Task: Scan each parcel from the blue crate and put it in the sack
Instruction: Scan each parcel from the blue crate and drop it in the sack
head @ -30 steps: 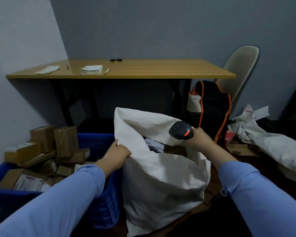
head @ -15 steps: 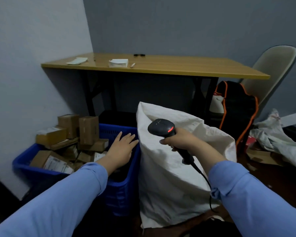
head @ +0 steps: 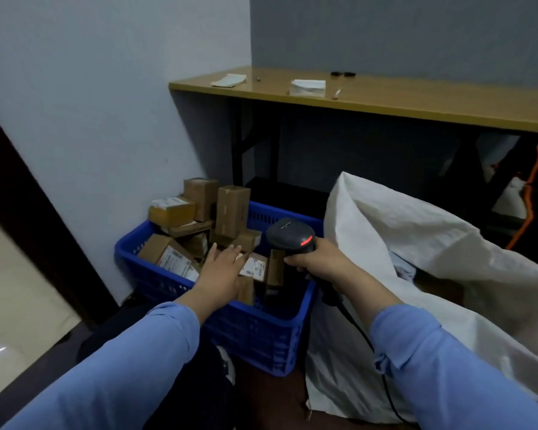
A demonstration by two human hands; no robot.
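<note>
A blue crate [head: 261, 333] stands on the floor by the wall, filled with several brown cardboard parcels [head: 232, 211], some with white labels. My left hand [head: 222, 268] reaches over the crate with straight fingers, just above a labelled parcel [head: 255, 267], holding nothing. My right hand [head: 319, 259] grips a black barcode scanner [head: 289, 235] with a red light, held over the crate's right edge; its cable hangs down. The white woven sack [head: 416, 249] stands open to the right of the crate, with something blue inside.
A wooden table [head: 385, 99] with papers and small items stands against the back wall. A black and orange bag [head: 528, 193] sits under it at the right. A dark doorway edge [head: 28, 197] is at the left.
My left hand let go of the sack's rim and moved left over the crate's parcels. My right hand swung the scanner left from the sack to the crate. The view turned left.
</note>
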